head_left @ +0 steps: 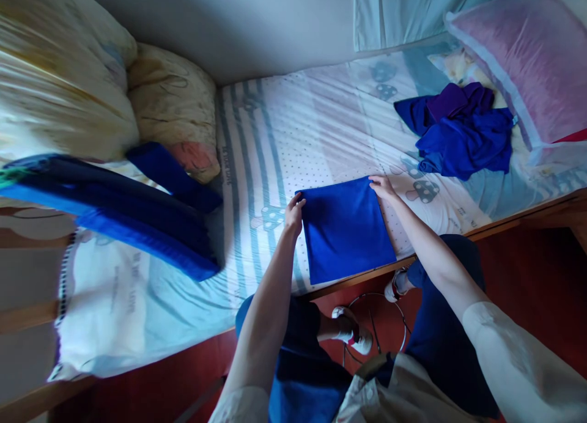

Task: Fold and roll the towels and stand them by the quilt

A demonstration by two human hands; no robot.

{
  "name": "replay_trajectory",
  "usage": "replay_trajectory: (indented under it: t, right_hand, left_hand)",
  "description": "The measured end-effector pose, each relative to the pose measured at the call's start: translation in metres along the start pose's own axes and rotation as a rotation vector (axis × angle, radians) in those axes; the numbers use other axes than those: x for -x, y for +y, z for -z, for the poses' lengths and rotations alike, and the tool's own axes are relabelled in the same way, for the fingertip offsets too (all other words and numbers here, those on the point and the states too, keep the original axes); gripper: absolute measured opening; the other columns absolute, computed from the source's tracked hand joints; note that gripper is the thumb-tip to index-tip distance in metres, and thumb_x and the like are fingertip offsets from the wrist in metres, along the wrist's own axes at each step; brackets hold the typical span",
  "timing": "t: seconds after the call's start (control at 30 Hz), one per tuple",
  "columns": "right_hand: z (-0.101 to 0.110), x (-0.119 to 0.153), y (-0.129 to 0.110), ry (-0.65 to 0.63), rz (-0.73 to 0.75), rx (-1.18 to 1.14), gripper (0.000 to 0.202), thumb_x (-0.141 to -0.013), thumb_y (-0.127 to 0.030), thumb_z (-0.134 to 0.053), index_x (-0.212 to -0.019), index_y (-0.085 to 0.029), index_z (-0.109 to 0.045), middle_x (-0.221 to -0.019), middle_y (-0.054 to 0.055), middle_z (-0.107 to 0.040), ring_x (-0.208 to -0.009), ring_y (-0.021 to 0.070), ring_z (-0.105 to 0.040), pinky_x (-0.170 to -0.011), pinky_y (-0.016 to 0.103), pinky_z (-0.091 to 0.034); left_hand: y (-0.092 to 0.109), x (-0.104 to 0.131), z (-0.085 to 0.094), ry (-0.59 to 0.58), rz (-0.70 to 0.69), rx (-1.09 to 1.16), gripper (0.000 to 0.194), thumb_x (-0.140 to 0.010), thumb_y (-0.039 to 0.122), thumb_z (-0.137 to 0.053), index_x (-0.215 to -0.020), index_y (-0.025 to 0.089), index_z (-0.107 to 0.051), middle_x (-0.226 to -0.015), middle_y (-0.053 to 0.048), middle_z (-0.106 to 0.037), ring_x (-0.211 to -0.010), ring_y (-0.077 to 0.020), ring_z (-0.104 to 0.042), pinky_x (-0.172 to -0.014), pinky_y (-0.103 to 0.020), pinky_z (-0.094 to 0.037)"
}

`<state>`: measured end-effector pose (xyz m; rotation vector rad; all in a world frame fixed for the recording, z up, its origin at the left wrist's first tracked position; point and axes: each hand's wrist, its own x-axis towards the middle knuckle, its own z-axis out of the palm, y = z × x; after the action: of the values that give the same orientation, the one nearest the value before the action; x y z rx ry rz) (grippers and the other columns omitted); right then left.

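Note:
A smooth blue square of folded cloth lies flat on the bed in front of me, its near edge by the wooden bed rail. At its far left corner, my left hand pinches the fabric between thumb and fingers. My right hand grips the far right corner with its fingertips. Rumpled blue cloth sits to the right, with a purple piece on top of it. Stacked folded dark and blue cloths are on the left, somewhat blurred.
The bed has a patterned sheet and a wooden edge. Yellowish pillows rest at the left end; a pink cushion is at the right. A pale curtain hangs at the back. My legs are below the bed edge.

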<state>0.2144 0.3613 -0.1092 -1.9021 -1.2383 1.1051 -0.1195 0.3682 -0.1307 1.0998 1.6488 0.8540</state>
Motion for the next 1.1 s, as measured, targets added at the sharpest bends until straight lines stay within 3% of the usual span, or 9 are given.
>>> replay_trajectory:
  t: [0.1,0.3,0.5,0.67,0.87,1.0,1.1]
  right_hand:
    - [-0.001,-0.007,0.000,0.009,0.000,0.040,0.039,-0.091,-0.014,-0.057,-0.126,-0.016,-0.074,-0.131,0.008,-0.073,-0.118,0.0198,-0.070,-0.111,0.035,-0.051]
    - [-0.009,-0.018,0.001,0.108,0.005,0.206,0.037,-0.089,-0.014,-0.060,-0.124,-0.015,-0.073,-0.126,0.010,-0.075,-0.117,0.0225,-0.070,-0.111,0.039,-0.051]
    - [-0.013,-0.030,-0.010,0.061,-0.019,0.339,0.022,-0.085,-0.023,-0.068,-0.105,-0.017,-0.077,-0.104,0.008,-0.078,-0.106,0.0242,-0.072,-0.103,0.035,-0.054]
    - [-0.009,-0.031,-0.024,-0.032,-0.076,0.452,0.014,-0.085,-0.028,-0.070,-0.078,-0.017,-0.073,-0.080,0.004,-0.073,-0.090,0.0226,-0.071,-0.085,0.030,-0.054]
    - [-0.002,-0.033,-0.021,-0.021,-0.053,0.420,0.017,-0.088,-0.028,-0.067,-0.077,-0.017,-0.072,-0.077,0.003,-0.069,-0.087,0.0190,-0.069,-0.084,0.026,-0.051]
    - [-0.007,-0.035,-0.031,0.050,-0.005,0.391,0.019,-0.095,-0.026,-0.060,-0.092,-0.015,-0.075,-0.093,0.008,-0.074,-0.097,0.0218,-0.069,-0.094,0.031,-0.052]
    - [-0.034,-0.018,-0.048,0.228,0.091,0.434,0.033,-0.103,-0.025,-0.046,-0.123,-0.013,-0.070,-0.126,0.016,-0.070,-0.124,0.0291,-0.060,-0.111,0.044,-0.045]
  left_hand:
    - [0.006,-0.002,-0.002,0.039,0.061,0.003,0.059,-0.087,0.028,-0.059,-0.144,0.014,-0.060,-0.138,-0.013,-0.067,-0.131,-0.0298,-0.060,-0.111,-0.043,-0.049]
    - [0.019,-0.021,0.006,0.041,-0.097,-0.345,0.053,-0.085,0.021,-0.063,-0.137,0.014,-0.062,-0.133,-0.015,-0.069,-0.117,-0.0275,-0.067,-0.112,-0.043,-0.046]
    - [0.027,-0.053,0.018,-0.092,-0.101,-0.588,0.022,-0.077,0.021,-0.070,-0.098,0.016,-0.076,-0.090,-0.009,-0.076,-0.095,-0.0259,-0.070,-0.103,-0.042,-0.051]
    - [0.029,-0.064,0.024,-0.204,-0.020,-0.595,0.029,-0.071,0.028,-0.079,-0.095,0.011,-0.076,-0.080,-0.006,-0.073,-0.091,-0.0265,-0.069,-0.092,-0.039,-0.053]
    - [0.032,-0.074,0.025,-0.249,-0.077,-0.655,0.027,-0.066,0.020,-0.080,-0.090,0.015,-0.071,-0.080,-0.005,-0.069,-0.097,-0.0273,-0.067,-0.101,-0.046,-0.050]
    - [0.038,-0.075,0.026,-0.069,-0.133,-0.640,0.030,-0.072,0.016,-0.075,-0.100,0.016,-0.067,-0.094,-0.008,-0.071,-0.110,-0.0304,-0.065,-0.111,-0.047,-0.045]
    - [0.043,-0.053,0.013,0.133,-0.236,-0.570,0.040,-0.085,0.021,-0.063,-0.125,0.017,-0.061,-0.125,-0.014,-0.068,-0.132,-0.0329,-0.055,-0.121,-0.051,-0.035]
